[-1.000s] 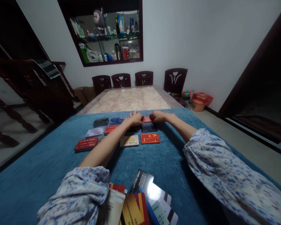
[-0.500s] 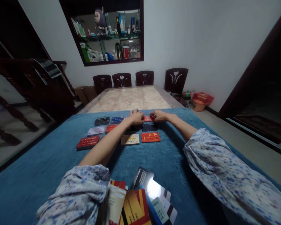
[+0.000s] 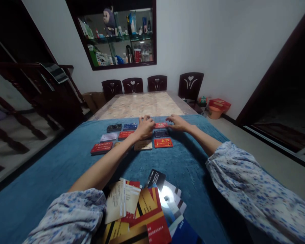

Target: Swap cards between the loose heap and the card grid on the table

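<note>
Small stacks of cards lie in rows on a blue cloth [image 3: 53, 162]. My left hand [image 3: 145, 127] is over the third column, fingers apart and bent, its fingertips beside the left edge of a red card [image 3: 161, 125] in the back row. At that card's right edge is my right hand [image 3: 177, 122], its fingers spread and nothing in them. In front of the red card lie a dark card [image 3: 162, 134] and a red-and-gold card [image 3: 163, 143]. My left forearm crosses above a beige card [image 3: 144, 145] and hides part of the rows.
A loose pile of gold, red, white and blue cards [image 3: 142, 206] lies close to my body. Beyond the cloth is the bare marble-patterned tabletop [image 3: 147, 103], with several dark chairs [image 3: 190, 84] behind it.
My right hand has opened and moved slightly right, off the red card. The left hand has shifted a little left. The view has tilted, showing more of the near pile.
</note>
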`<state>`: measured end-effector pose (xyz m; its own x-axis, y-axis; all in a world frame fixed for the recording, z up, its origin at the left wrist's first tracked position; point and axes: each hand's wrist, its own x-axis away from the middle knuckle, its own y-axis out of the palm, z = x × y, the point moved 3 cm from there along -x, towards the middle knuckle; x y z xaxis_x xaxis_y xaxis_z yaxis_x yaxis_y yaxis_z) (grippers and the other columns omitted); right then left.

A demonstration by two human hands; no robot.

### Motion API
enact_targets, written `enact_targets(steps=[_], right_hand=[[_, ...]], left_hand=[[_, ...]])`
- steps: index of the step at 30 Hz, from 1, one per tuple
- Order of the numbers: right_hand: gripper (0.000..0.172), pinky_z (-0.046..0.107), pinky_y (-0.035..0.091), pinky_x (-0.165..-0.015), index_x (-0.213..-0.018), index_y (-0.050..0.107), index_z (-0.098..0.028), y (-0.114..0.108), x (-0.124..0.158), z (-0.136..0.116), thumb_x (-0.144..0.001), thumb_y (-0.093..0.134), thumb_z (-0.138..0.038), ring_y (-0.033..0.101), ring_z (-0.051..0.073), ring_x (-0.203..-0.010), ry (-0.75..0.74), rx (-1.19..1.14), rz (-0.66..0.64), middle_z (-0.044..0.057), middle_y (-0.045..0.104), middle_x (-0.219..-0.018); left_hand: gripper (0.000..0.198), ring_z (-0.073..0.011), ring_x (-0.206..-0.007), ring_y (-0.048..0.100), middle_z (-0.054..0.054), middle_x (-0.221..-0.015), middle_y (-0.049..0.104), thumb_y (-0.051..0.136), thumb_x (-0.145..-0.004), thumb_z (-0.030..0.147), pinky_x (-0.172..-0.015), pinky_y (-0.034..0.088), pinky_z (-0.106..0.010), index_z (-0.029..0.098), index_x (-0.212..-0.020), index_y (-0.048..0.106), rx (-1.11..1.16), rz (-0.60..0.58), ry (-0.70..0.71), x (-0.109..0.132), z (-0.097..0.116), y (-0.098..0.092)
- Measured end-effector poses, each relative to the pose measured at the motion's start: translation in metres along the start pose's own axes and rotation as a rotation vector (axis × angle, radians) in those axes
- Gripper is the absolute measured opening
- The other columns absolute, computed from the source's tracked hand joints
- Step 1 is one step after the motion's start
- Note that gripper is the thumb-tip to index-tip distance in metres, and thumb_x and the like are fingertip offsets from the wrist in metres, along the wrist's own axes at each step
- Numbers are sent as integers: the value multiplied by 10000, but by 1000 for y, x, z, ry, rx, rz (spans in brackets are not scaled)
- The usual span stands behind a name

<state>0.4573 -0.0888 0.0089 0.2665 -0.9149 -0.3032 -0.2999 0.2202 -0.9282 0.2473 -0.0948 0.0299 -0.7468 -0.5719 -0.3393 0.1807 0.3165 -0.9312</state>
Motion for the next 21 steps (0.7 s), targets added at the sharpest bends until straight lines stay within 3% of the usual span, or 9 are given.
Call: enact_targets(steps=[4, 9, 21], right_hand=[[201, 293, 473, -811, -1015, 696, -139, -7, 19, -13, -872, 581, -222, 599, 188, -857, -61, -3, 89, 101, 635, -960], [128, 279, 435, -749, -896, 679, -159, -13, 46, -40, -865, 560, -198, 555, 186, -816, -155, 16, 138, 68, 613, -854], [134, 290, 418, -730, -838, 631, -172, -10, 115, -101, -861, 509, -119, 541, 186, -814, -328, -98, 158, 74, 617, -875]], left_hand=[[221, -306, -1150, 420, -112, -1016, 658, 488, -852, 106, -911, 285, -505, 185, -933, 678, 4, 58, 24, 21, 8, -8], [194, -304, -1146, 437, -106, -1024, 668, 486, -864, 101, -915, 272, -498, 176, -888, 663, 2, 84, 25, 51, 18, -17], [231, -290, -1103, 470, -91, -925, 654, 483, -840, 42, -914, 277, -478, 176, -888, 666, 58, 113, 6, 127, 39, -46]])
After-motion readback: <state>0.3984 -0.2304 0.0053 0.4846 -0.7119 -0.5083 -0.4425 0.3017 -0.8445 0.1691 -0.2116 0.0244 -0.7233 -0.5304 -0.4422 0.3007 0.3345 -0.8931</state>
